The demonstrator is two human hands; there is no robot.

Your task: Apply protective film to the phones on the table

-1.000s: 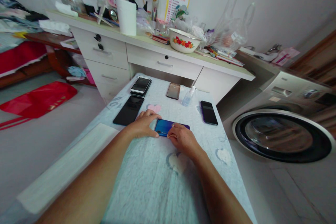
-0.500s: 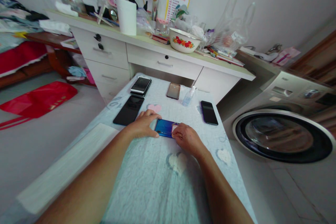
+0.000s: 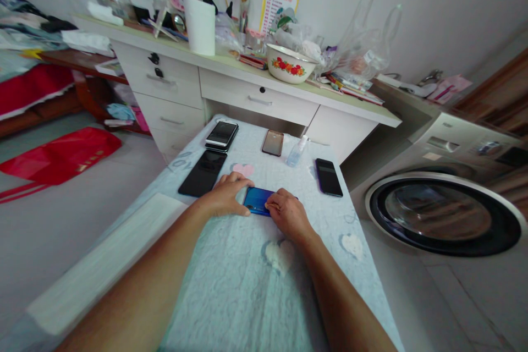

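A blue smartphone (image 3: 256, 200) lies back side up across the covered table, its camera end to the left. My left hand (image 3: 225, 196) steadies that end, thumb on the near edge and fingers at the far edge. The fingers of my right hand (image 3: 289, 214) are pinched round a small pale cloth (image 3: 272, 206), pressed to the phone's back. Most of the cloth and the phone's right end are hidden under this hand. Just beyond my left hand lies a large black phone (image 3: 203, 172).
Farther back are stacked phones (image 3: 221, 136), a brownish phone case (image 3: 273, 143) and a clear spray bottle (image 3: 297, 152). Another dark phone (image 3: 329, 177) lies near the table's right edge. A drawer desk (image 3: 259, 93) borders the far end, and a washing machine (image 3: 441, 214) stands at right.
My right hand has slid slightly left and away from me over the phone, covering more of its back. My left hand and the phone look unmoved.
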